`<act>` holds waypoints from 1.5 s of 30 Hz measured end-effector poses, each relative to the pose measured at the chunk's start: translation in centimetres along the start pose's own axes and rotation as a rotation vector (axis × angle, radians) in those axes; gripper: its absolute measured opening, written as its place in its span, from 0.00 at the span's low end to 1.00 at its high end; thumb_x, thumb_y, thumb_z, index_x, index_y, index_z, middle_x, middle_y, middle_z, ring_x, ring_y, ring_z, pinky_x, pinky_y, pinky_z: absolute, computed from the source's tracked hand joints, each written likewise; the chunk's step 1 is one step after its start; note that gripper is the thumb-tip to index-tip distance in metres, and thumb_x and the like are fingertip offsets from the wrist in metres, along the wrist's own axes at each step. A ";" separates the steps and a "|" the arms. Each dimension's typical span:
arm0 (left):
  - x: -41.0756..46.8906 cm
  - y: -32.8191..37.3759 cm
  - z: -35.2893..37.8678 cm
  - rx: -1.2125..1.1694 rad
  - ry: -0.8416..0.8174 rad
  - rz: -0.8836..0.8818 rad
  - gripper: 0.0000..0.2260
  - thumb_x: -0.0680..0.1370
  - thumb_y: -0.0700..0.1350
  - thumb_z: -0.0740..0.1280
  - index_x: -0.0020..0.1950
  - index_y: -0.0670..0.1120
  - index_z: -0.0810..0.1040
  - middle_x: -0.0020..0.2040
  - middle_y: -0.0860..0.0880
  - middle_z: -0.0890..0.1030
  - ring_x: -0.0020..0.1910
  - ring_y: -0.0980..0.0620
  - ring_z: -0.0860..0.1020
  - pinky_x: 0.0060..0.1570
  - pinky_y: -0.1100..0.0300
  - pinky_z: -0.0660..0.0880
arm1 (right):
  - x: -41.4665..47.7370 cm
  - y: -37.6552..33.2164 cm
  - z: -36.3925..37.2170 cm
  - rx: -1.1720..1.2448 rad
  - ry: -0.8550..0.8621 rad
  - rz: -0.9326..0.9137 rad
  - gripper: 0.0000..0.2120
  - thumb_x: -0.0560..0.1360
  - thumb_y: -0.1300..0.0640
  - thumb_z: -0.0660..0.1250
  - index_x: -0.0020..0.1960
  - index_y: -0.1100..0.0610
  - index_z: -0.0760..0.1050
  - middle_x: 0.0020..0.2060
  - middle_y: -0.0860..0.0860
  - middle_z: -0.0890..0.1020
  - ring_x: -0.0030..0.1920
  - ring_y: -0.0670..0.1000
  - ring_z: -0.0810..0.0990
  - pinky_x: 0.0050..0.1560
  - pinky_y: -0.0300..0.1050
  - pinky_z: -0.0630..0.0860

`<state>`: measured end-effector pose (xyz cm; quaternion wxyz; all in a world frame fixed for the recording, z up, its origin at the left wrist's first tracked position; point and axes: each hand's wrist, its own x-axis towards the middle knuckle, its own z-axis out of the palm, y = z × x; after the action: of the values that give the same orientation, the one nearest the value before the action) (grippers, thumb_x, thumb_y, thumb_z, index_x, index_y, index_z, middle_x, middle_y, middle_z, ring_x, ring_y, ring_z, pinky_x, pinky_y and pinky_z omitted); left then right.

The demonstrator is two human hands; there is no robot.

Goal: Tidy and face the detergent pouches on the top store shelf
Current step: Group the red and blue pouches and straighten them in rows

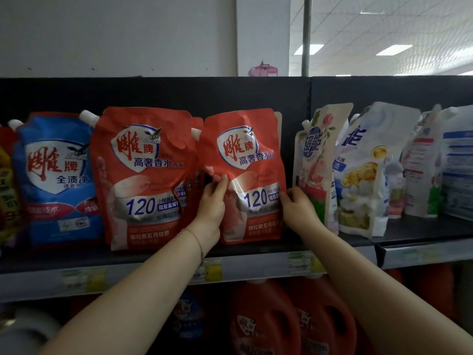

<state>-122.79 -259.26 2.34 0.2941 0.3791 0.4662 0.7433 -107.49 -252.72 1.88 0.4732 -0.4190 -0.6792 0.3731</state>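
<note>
Two red detergent pouches stand upright side by side on the top shelf (pixel 256 267). My left hand (pixel 212 203) grips the left edge of the right red pouch (pixel 245 160), and my right hand (pixel 297 206) pinches its right edge low down. This pouch faces forward, slightly creased at the top. The left red pouch (pixel 143 172) stands next to it, with more red pouches behind. A blue pouch (pixel 56 175) stands further left. To the right lean white pouches: a floral one (pixel 314 170) and one with a yellow picture (pixel 363 175).
More white pouches (pixel 435 162) fill the shelf's right end, turned sideways. Price tags (pixel 302 262) run along the shelf's front rail. Orange detergent jugs (pixel 266 321) stand on the shelf below. A dark back panel (pixel 230 96) closes the shelf behind.
</note>
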 end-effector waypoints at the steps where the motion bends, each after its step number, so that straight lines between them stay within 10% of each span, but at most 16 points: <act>1: -0.2 0.1 0.1 -0.016 -0.009 0.016 0.14 0.78 0.54 0.64 0.61 0.49 0.74 0.55 0.49 0.81 0.55 0.51 0.79 0.58 0.54 0.74 | 0.0 0.2 0.1 0.021 0.024 -0.004 0.09 0.82 0.53 0.55 0.55 0.57 0.70 0.45 0.51 0.77 0.41 0.48 0.75 0.35 0.42 0.70; 7: -2.2 0.7 1.1 -0.003 0.014 0.271 0.02 0.79 0.46 0.64 0.50 0.49 0.74 0.38 0.52 0.76 0.33 0.60 0.75 0.38 0.67 0.72 | -1.2 0.3 0.4 0.060 0.204 -0.164 0.09 0.82 0.57 0.55 0.51 0.59 0.72 0.38 0.47 0.75 0.38 0.44 0.74 0.33 0.36 0.68; 18: -5.7 7.9 -5.7 -0.019 0.268 0.641 0.06 0.76 0.49 0.69 0.49 0.49 0.76 0.43 0.52 0.81 0.41 0.54 0.80 0.47 0.59 0.76 | -5.5 -5.4 5.5 0.104 0.257 -0.574 0.09 0.81 0.59 0.59 0.41 0.57 0.69 0.34 0.44 0.73 0.33 0.41 0.73 0.33 0.32 0.68; 24: -4.1 8.9 -12.2 -0.067 0.383 0.557 0.10 0.76 0.44 0.70 0.48 0.46 0.69 0.32 0.51 0.75 0.26 0.58 0.70 0.29 0.65 0.69 | -7.0 -7.5 11.1 0.028 0.128 -0.532 0.09 0.81 0.59 0.58 0.43 0.59 0.68 0.33 0.44 0.72 0.34 0.40 0.71 0.31 0.30 0.67; 29: -2.7 7.4 -15.4 0.011 0.459 0.470 0.14 0.73 0.52 0.72 0.49 0.53 0.67 0.52 0.44 0.80 0.43 0.53 0.79 0.44 0.57 0.78 | -8.1 -7.1 13.2 0.213 -0.098 -0.409 0.08 0.73 0.54 0.65 0.43 0.58 0.69 0.36 0.50 0.79 0.35 0.48 0.78 0.36 0.51 0.78; 36: -1.3 6.4 -15.9 0.171 0.464 0.496 0.15 0.71 0.58 0.71 0.47 0.58 0.66 0.50 0.48 0.79 0.49 0.50 0.80 0.55 0.45 0.77 | -9.4 -6.6 14.1 -0.103 -0.134 -0.438 0.40 0.55 0.34 0.78 0.55 0.48 0.60 0.52 0.41 0.74 0.50 0.40 0.76 0.48 0.37 0.77; 45: 3.0 5.8 -15.6 0.290 0.475 0.507 0.21 0.74 0.58 0.68 0.56 0.47 0.65 0.48 0.56 0.77 0.44 0.59 0.77 0.44 0.65 0.72 | -5.1 -6.4 17.3 -0.047 -0.130 -0.355 0.39 0.59 0.44 0.81 0.58 0.53 0.61 0.58 0.48 0.72 0.56 0.47 0.75 0.50 0.36 0.73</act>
<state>-137.99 -266.54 4.16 -0.0721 0.3372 0.5132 0.7859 -124.36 -261.67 1.21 0.4766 -0.2786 -0.7802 0.2941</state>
